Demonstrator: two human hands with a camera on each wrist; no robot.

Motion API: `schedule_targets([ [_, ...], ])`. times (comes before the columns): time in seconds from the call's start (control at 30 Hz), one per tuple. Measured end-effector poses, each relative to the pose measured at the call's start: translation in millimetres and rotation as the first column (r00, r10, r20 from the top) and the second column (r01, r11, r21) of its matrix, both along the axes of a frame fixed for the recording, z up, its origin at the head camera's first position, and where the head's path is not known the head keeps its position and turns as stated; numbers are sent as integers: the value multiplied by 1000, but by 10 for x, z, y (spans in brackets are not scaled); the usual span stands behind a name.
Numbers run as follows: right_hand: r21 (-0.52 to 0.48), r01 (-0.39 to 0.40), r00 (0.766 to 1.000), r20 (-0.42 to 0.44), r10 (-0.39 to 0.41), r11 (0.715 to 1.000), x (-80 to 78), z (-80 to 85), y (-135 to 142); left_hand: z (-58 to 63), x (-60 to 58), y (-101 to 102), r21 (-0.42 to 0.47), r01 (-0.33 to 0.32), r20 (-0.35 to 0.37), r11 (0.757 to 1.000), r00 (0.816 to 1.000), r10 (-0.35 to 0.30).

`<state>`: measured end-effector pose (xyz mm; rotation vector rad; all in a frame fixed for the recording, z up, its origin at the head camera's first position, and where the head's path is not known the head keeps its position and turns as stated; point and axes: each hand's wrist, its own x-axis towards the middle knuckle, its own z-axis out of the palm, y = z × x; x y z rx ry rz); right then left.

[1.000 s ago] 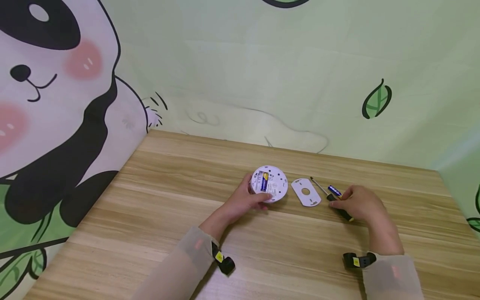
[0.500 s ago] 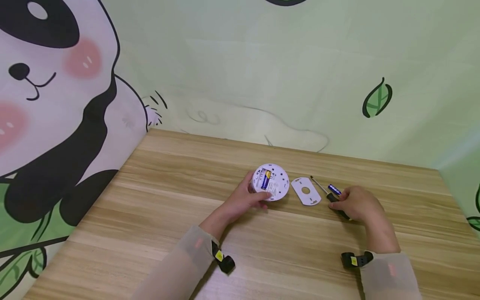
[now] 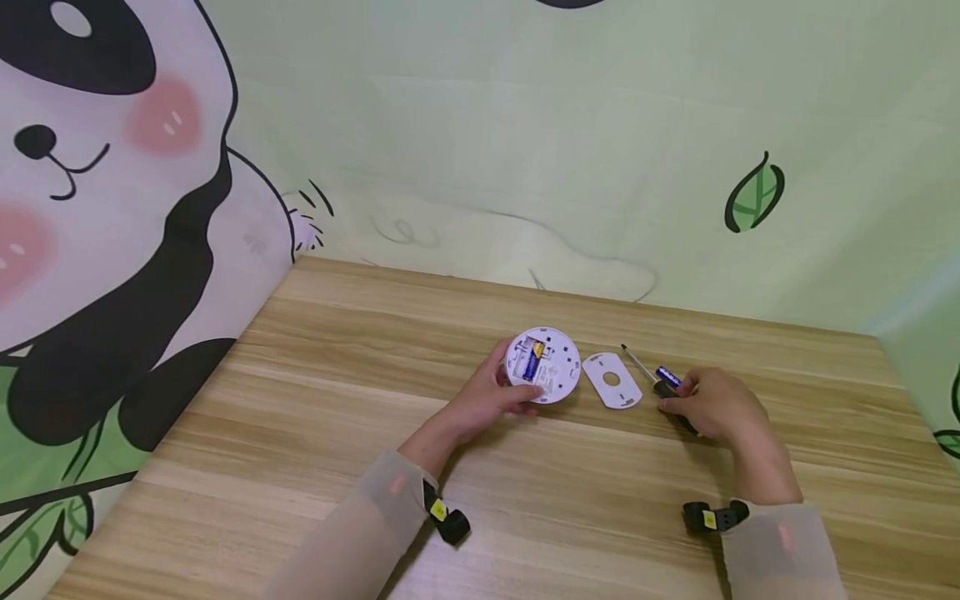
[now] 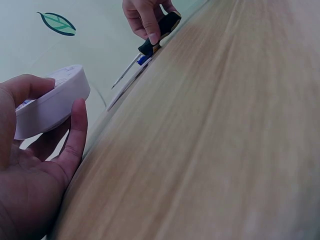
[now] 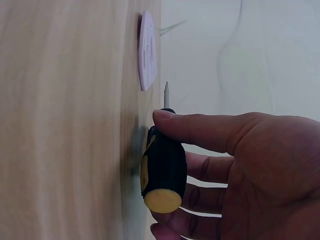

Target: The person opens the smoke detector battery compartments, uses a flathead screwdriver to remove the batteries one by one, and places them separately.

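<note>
A round white device (image 3: 562, 371), which looks like a smoke alarm, is held in my left hand (image 3: 483, 398). My thumb lies on its face and the fingers support it from beneath. One blue-and-gold battery (image 3: 533, 361) sits in its uncovered compartment, beside a vacant slot. My right hand (image 3: 716, 404) holds a screwdriver (image 5: 165, 165) by its black-and-yellow handle, thumb on one side and fingers on the other. The screwdriver's tip points away to the back left. Just behind the handle, a loose blue battery (image 3: 667, 377) lies on the table, partly hidden by my fingers.
Between the hands, a flat white mounting plate (image 3: 622, 396) with a round centre hole lies on the wooden table (image 3: 337, 358). A wall hanging with a panda (image 3: 202, 225) and leaves borders the table at the back and left.
The left hand has shifted the white device slightly right. The screwdriver has moved slightly in my right hand, its handle now more covered. The head view has tilted a little.
</note>
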<state>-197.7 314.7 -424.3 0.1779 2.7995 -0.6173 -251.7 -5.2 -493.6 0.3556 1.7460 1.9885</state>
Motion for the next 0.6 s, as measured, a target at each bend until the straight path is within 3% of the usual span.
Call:
schedule_targets([
  [0.4, -48, 15, 1000, -11, -16, 999, 12, 100, -40, -9, -3, -10, -11, 0, -12, 1000, 1000, 0],
  [0.6, -84, -3, 997, -72, -3, 996, 14, 113, -47, 0, -4, -2, -15, -9, 0, 1000, 1000, 9],
])
